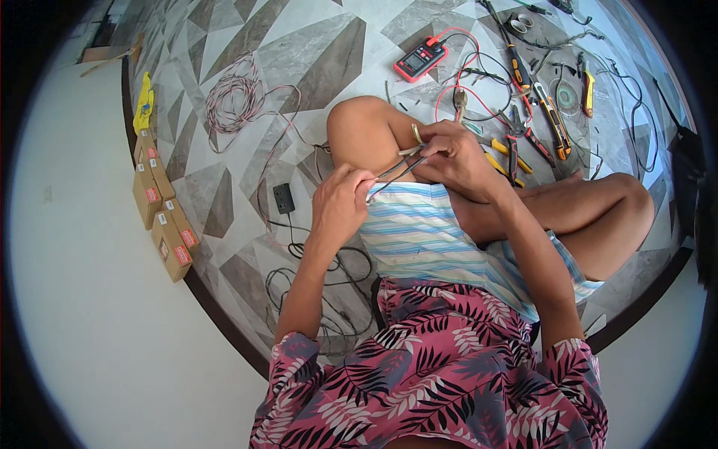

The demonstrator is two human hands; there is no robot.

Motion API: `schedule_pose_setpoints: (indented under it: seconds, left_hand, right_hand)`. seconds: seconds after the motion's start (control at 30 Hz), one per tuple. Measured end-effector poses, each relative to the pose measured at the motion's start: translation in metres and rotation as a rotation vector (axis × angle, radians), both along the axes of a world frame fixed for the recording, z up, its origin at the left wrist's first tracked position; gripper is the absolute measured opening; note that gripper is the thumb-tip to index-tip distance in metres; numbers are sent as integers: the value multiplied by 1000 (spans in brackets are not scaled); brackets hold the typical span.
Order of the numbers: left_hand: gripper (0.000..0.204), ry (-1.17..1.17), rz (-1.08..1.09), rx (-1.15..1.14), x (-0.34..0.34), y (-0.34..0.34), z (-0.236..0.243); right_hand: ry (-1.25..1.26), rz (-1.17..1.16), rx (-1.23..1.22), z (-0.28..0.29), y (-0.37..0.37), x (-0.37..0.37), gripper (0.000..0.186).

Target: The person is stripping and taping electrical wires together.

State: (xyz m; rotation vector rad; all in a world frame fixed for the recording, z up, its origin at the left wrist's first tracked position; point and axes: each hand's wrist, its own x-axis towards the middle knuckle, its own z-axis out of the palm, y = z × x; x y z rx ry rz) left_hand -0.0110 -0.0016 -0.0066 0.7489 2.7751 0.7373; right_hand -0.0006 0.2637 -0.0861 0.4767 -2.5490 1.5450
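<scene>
My left hand is closed on one end of a thin dark wire, its fingertips pinched together. The wire runs as two strands across my lap to my right hand, whose thumb and fingers pinch the other end. Beside the right fingertips a small pale yellowish piece sticks up; I cannot make out what it is. Just beyond the right hand, pliers with black and red handles lie on the floor, near a pair of yellow and black handles.
A red and black multimeter with leads lies ahead. To the right are a utility knife, a screwdriver, a yellow-handled tool and cables. Left are a coiled twisted wire, a black adapter and cardboard boxes.
</scene>
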Motion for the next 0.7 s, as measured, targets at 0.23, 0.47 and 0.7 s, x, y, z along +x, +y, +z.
schedule_pose_setpoints:
  seconds: [0.23, 0.47, 0.7]
  left_hand:
    - [9, -44, 56, 95, 11, -5, 1]
    - [18, -261, 218, 322, 22, 5, -4]
    - [26, -365, 127, 419, 12, -2, -14]
  right_hand:
    - [-27, -61, -153, 1, -5, -2, 13]
    - [-137, -61, -185, 8, -6, -7, 15]
    - [-20, 66, -115, 3, 3, -9, 14]
